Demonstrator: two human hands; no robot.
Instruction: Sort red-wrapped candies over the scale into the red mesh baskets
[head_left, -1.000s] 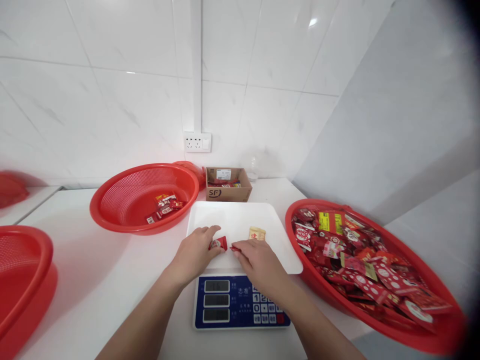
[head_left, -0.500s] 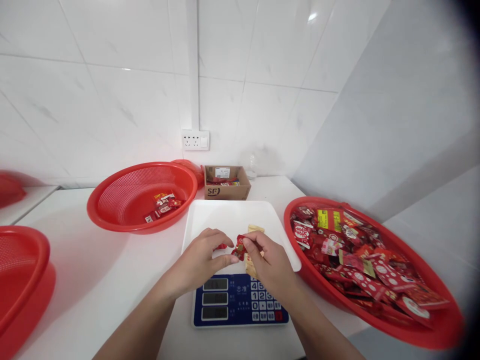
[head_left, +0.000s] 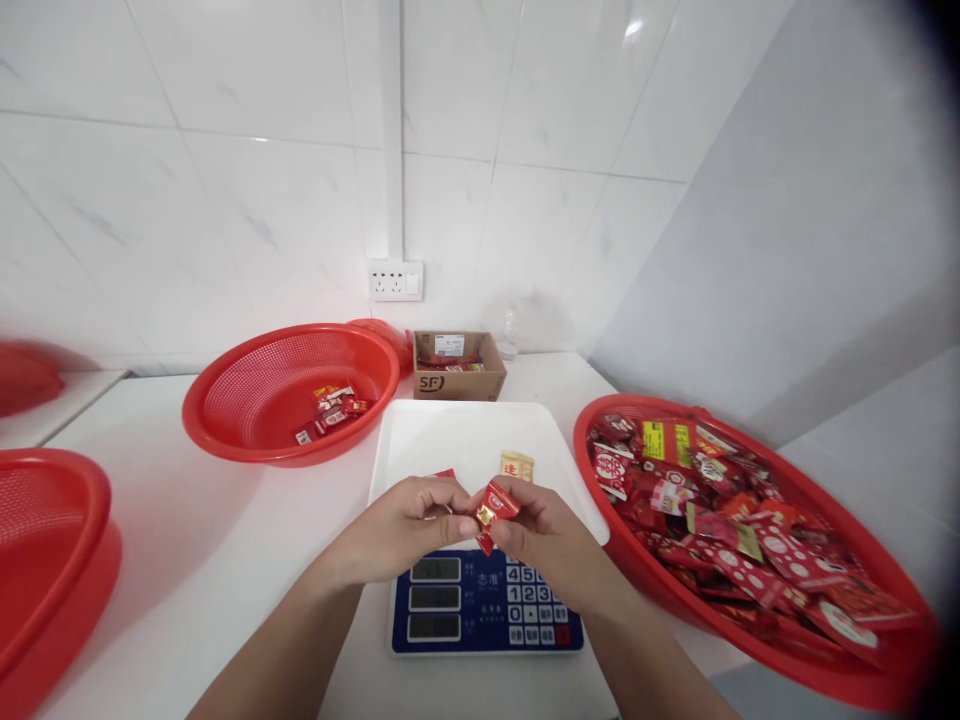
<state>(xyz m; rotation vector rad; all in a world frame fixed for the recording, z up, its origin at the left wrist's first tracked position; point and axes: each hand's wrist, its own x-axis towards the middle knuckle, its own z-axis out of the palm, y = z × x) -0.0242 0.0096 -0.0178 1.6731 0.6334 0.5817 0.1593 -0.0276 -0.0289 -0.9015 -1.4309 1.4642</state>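
Note:
A small red and gold candy packet (head_left: 496,506) is held up over the scale between my two hands. My right hand (head_left: 544,530) pinches its right side between thumb and fingers. At its left edge, the thumb and fingertips of my left hand (head_left: 416,525) close on it. Under them is a white electronic scale (head_left: 465,430) with a blue keypad panel (head_left: 487,630). On its white pan lies a cream-coloured packet (head_left: 516,465), partly covered by my right hand. Behind my left fingers, the edge of a red packet (head_left: 445,474) shows.
To the right, a large red basket (head_left: 589,408) is heaped with red snack packets. A red perforated basket (head_left: 225,390) at the back left holds several small packets. Behind the scale stands a cardboard box (head_left: 469,385) with packets inside. Another red basket (head_left: 60,470) is at the left edge.
The red candy packet has been turned in my fingers and shows its gold print. My left hand has come in closer and closed on it. The view has shifted slightly.

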